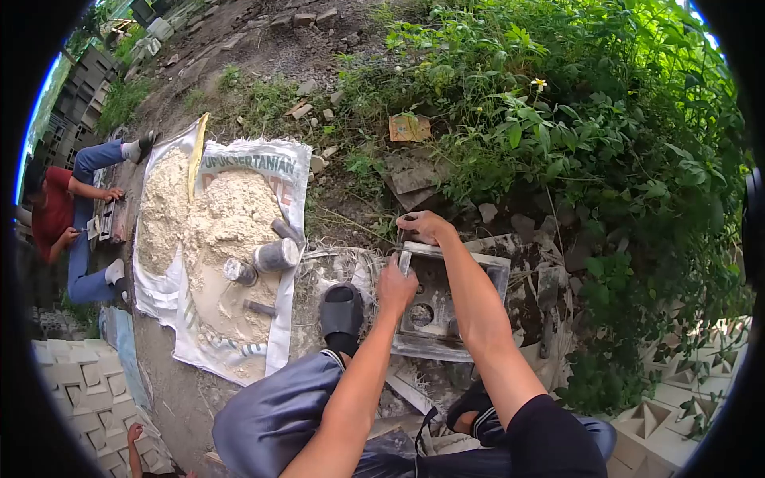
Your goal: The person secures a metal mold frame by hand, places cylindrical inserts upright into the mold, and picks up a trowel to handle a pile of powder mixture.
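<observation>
A grey, dusty rectangular mould (498, 275) lies on the ground in front of my feet, with round holes in its inner plate. My left hand (396, 285) is closed at the mould's left side, its fingers around a pale upright edge piece there. Just beyond it, at the far left corner, my right hand (426, 227) has its fingers curled together; what they pinch is too small to make out. My right forearm crosses over the mould and hides part of it.
Left of me, pale powder (235, 203) is heaped on opened white sacks (299, 171), with a cylindrical tamper (276, 255) and smaller tools on it. Another person (60, 199) works at far left. Patterned blocks (88, 382) stand lower left; leafy plants (606, 135) crowd the right.
</observation>
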A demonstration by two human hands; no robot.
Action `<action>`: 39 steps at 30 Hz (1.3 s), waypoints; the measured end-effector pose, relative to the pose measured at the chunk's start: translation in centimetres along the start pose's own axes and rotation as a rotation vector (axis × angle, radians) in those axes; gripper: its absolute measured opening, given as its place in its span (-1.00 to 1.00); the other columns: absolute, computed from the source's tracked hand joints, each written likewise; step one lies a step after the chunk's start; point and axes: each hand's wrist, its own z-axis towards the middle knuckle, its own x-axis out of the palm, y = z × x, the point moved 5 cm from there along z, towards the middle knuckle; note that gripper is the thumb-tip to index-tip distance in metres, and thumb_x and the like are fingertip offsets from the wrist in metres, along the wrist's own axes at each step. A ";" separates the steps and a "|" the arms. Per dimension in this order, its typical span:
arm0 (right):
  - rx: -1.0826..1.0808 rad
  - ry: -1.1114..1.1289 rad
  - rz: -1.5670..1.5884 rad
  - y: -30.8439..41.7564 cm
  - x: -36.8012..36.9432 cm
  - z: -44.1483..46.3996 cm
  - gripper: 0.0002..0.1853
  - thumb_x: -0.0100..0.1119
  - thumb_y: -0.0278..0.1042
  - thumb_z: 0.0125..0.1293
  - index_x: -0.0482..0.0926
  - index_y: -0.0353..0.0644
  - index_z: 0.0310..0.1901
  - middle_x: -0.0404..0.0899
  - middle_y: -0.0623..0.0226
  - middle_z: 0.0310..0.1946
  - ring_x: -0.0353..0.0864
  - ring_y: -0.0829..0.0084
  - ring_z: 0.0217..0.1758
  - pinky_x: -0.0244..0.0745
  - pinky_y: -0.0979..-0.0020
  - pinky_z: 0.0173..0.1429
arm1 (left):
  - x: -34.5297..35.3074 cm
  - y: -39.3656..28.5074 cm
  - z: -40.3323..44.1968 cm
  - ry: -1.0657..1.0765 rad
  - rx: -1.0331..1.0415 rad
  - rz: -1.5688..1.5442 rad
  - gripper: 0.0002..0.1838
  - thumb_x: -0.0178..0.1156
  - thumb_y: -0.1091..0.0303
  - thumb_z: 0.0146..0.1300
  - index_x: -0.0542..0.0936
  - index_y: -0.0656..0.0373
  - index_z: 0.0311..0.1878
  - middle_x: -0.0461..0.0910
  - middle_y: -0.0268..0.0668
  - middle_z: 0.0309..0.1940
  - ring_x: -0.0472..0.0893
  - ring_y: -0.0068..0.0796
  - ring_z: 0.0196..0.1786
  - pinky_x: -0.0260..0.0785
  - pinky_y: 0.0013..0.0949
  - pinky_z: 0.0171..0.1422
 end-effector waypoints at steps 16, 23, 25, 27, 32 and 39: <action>0.244 -0.836 -0.907 4.3 5.3 0.6 -0.74 0.21 -0.46 0.16 0.63 -0.26 -0.09 0.61 0.06 -0.06 0.63 0.15 0.02 0.59 0.26 0.04 | 0.6 1.5 0.2 0.006 0.096 -0.134 -0.32 0.19 0.22 0.07 0.30 0.36 0.25 0.59 0.16 -0.19 0.60 0.12 -0.12 0.43 0.02 -0.04; 0.199 -0.124 -0.616 1.5 1.1 1.8 -0.70 0.24 -0.19 0.24 0.61 -0.30 -0.17 0.62 0.15 -0.10 0.64 0.24 -0.15 0.56 0.22 -0.04 | -0.5 -0.7 -0.3 0.023 -0.031 0.011 -0.38 0.18 0.26 0.08 0.35 0.34 0.22 0.60 0.14 -0.22 0.59 0.15 -0.13 0.42 0.03 -0.01; 0.103 0.145 -0.257 -0.7 0.6 2.2 -0.68 0.23 -0.14 0.26 0.60 -0.30 -0.21 0.64 0.18 -0.19 0.64 0.27 -0.24 0.54 0.24 -0.07 | -0.9 -1.0 -0.4 0.026 -0.053 0.003 -0.37 0.17 0.30 0.09 0.34 0.35 0.24 0.58 0.20 -0.19 0.57 0.18 -0.09 0.38 0.01 0.08; 0.086 0.189 0.260 -0.7 1.0 0.8 -0.71 0.16 -0.14 0.33 0.49 -0.12 -0.47 0.54 0.32 -0.47 0.49 0.36 -0.46 0.45 0.32 -0.25 | -0.9 -1.2 -0.5 0.023 -0.061 -0.017 -0.37 0.16 0.30 0.09 0.33 0.37 0.24 0.58 0.21 -0.19 0.57 0.18 -0.08 0.38 0.00 0.08; 0.218 0.208 0.489 0.2 3.1 4.6 -0.48 0.18 0.03 0.31 0.14 0.05 -0.66 0.06 0.59 -0.75 0.15 0.58 -0.71 0.21 0.48 -0.52 | -1.0 -1.3 -0.1 0.062 -0.074 -0.039 -0.38 0.15 0.31 0.09 0.33 0.38 0.23 0.58 0.22 -0.20 0.57 0.18 -0.07 0.38 0.00 0.09; 0.184 -0.249 0.375 -0.7 2.3 5.5 -0.66 -0.08 -0.36 0.24 0.10 0.02 -0.66 -0.05 0.55 -0.78 -0.08 0.58 -0.78 -0.01 0.41 -0.67 | -0.4 -0.6 0.0 0.035 -0.023 0.011 -0.31 0.22 0.35 -0.01 0.30 0.39 0.23 0.59 0.18 -0.21 0.59 0.19 -0.16 0.41 0.06 -0.02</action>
